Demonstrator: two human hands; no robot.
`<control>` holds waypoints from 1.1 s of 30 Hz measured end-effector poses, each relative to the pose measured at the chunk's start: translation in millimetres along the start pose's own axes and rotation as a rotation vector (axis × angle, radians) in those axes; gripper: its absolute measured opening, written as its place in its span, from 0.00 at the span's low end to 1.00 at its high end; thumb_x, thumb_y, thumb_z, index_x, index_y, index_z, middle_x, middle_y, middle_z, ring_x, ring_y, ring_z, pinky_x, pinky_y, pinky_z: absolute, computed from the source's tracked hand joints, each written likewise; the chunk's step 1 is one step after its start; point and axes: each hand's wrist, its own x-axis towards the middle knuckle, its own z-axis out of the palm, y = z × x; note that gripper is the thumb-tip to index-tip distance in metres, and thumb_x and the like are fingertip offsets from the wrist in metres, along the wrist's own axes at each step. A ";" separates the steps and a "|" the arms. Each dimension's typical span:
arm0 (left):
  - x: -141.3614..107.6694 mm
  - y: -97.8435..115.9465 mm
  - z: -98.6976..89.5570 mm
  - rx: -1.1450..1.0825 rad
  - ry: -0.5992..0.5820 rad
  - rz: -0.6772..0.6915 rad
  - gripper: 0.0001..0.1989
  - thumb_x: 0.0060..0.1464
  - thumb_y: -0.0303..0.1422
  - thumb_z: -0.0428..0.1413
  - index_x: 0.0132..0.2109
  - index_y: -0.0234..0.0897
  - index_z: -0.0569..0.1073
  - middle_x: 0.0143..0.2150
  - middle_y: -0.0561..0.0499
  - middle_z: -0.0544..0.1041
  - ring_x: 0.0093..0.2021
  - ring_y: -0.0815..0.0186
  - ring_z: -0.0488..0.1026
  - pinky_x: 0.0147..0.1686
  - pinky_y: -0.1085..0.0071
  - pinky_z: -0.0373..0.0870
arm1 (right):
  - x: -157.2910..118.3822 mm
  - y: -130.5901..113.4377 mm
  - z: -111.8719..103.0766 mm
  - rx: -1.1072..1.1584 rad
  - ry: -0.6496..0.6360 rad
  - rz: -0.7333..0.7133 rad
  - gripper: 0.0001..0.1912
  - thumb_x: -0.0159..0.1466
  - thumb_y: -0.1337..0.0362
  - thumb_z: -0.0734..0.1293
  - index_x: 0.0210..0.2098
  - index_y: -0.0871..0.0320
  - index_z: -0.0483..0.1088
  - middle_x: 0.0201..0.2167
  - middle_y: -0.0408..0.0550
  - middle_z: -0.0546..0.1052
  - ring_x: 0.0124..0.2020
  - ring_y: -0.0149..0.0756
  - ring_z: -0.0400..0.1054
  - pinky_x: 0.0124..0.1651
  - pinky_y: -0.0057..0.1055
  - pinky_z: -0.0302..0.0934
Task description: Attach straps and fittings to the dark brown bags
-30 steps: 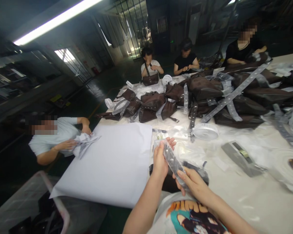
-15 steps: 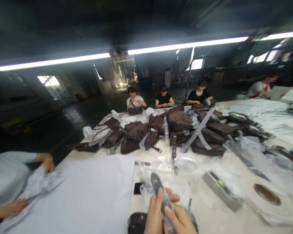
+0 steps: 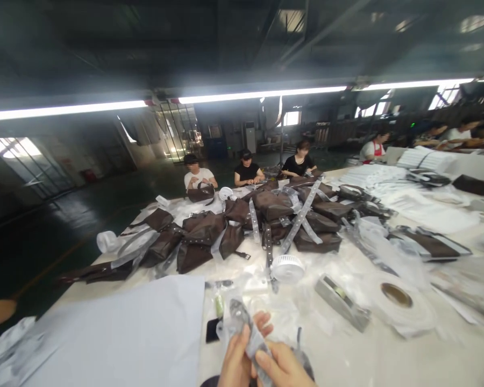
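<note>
My left hand [image 3: 236, 359] and my right hand [image 3: 281, 368] are at the bottom edge of the view, both gripping a grey studded strap in a clear plastic sleeve [image 3: 246, 334]. Just past my fingers, loose clear plastic bags [image 3: 282, 317] lie on the table. A black phone [image 3: 212, 330] lies left of my left hand. A dark object [image 3: 304, 365] sits partly hidden behind my right hand. A large white paper sheet [image 3: 116, 338] spreads out to my left.
A heap of dark brown bags [image 3: 197, 231] with grey straps covers the table's middle. A small white fan [image 3: 287, 269], a tape dispenser [image 3: 341, 303] and a white roll [image 3: 399, 301] lie nearby. Several people sit at the far side. The table's left edge meets a dark floor.
The view has swung and tilted upward, so my hands sit lower in the picture. The person at the left has passed almost out of view. Both hands keep hold of the strap.
</note>
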 end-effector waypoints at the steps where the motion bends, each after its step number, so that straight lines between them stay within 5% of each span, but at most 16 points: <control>1: 1.3 4.0 1.6 -0.015 0.009 0.031 0.31 0.44 0.53 0.66 0.48 0.35 0.81 0.59 0.38 0.76 0.63 0.43 0.68 0.65 0.52 0.62 | -1.3 -4.0 -1.0 0.001 -0.029 0.008 0.39 0.56 0.26 0.58 0.35 0.58 0.71 0.25 0.45 0.71 0.26 0.31 0.66 0.33 0.29 0.64; 6: -2.4 1.1 10.8 0.034 0.125 0.113 0.24 0.51 0.50 0.63 0.47 0.36 0.81 0.56 0.39 0.79 0.62 0.48 0.70 0.63 0.55 0.64 | -5.1 -14.9 -1.9 0.036 -0.061 0.029 0.32 0.61 0.32 0.60 0.39 0.56 0.69 0.26 0.44 0.73 0.25 0.30 0.68 0.30 0.27 0.63; 11: -16.1 -13.2 16.4 0.008 0.015 0.077 0.23 0.56 0.48 0.61 0.48 0.32 0.80 0.53 0.35 0.79 0.56 0.51 0.75 0.58 0.58 0.68 | -9.3 -16.8 -5.2 0.051 -0.174 -0.033 0.28 0.66 0.37 0.59 0.33 0.59 0.65 0.18 0.41 0.71 0.14 0.27 0.64 0.19 0.23 0.55; 18: -14.5 -13.3 10.2 -0.147 0.093 0.116 0.23 0.53 0.46 0.64 0.49 0.32 0.79 0.52 0.38 0.80 0.47 0.58 0.78 0.48 0.65 0.73 | -18.8 -16.0 -12.1 0.013 -0.197 0.024 0.26 0.68 0.41 0.58 0.34 0.59 0.66 0.19 0.40 0.72 0.15 0.28 0.66 0.20 0.24 0.57; 21: -16.8 -22.3 12.2 -0.077 0.173 0.140 0.23 0.52 0.46 0.65 0.45 0.30 0.80 0.44 0.38 0.83 0.41 0.59 0.79 0.40 0.69 0.73 | -17.6 -12.0 -15.6 -0.012 -0.193 0.040 0.26 0.67 0.40 0.58 0.35 0.58 0.65 0.19 0.40 0.72 0.15 0.29 0.66 0.19 0.24 0.57; 25: -19.8 -33.4 13.4 0.049 0.141 0.134 0.25 0.52 0.48 0.64 0.48 0.31 0.80 0.42 0.40 0.83 0.33 0.60 0.79 0.31 0.70 0.72 | -12.3 -10.2 -18.2 -0.035 -0.158 0.044 0.27 0.67 0.39 0.58 0.33 0.58 0.65 0.17 0.41 0.72 0.15 0.31 0.67 0.21 0.26 0.60; 29: -16.2 -32.9 13.9 -0.021 0.131 0.094 0.25 0.52 0.49 0.63 0.46 0.31 0.80 0.42 0.39 0.83 0.36 0.57 0.80 0.32 0.68 0.73 | -6.7 -16.4 -20.0 -0.051 -0.199 0.005 0.25 0.68 0.41 0.59 0.31 0.58 0.65 0.19 0.41 0.73 0.17 0.31 0.68 0.23 0.27 0.61; 33: 0.0 -9.9 7.3 -0.088 0.255 0.217 0.22 0.48 0.46 0.67 0.41 0.30 0.80 0.37 0.41 0.83 0.40 0.56 0.80 0.40 0.67 0.73 | -10.0 -12.9 -24.6 -0.095 -0.252 0.035 0.24 0.68 0.42 0.60 0.35 0.59 0.67 0.21 0.41 0.73 0.18 0.30 0.68 0.25 0.27 0.60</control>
